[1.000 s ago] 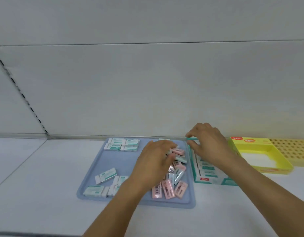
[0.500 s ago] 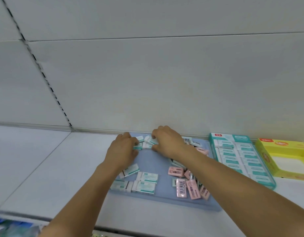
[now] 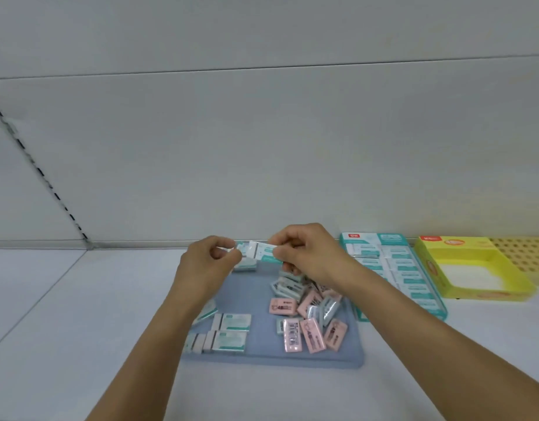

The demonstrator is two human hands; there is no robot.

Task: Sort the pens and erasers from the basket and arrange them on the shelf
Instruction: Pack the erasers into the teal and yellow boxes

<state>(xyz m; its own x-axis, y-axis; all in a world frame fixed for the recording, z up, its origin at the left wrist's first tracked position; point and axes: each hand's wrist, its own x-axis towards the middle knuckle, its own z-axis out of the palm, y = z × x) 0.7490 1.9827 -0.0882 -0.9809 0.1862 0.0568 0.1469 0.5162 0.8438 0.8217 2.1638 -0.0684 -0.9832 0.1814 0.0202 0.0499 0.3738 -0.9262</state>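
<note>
A blue tray lies on the white shelf and holds loose erasers. Several pink erasers and white-green erasers are piled at its right side. A few white-green erasers lie at its front left. Above the tray's far edge my right hand pinches a stack of white-green erasers. My left hand pinches a white-green eraser right beside that stack; its fingers hide most of it. More white-green erasers lie on the tray under the hands.
A teal display box filled with rows of white-green erasers stands right of the tray. A yellow cardboard box, open on top, stands beyond it, with a yellow perforated holder at the far right. The shelf's back wall rises just behind.
Both hands went from the tray's right side to its far left corner, closed on white-green erasers there, and have lifted them off the tray. The view swung left, then back.
</note>
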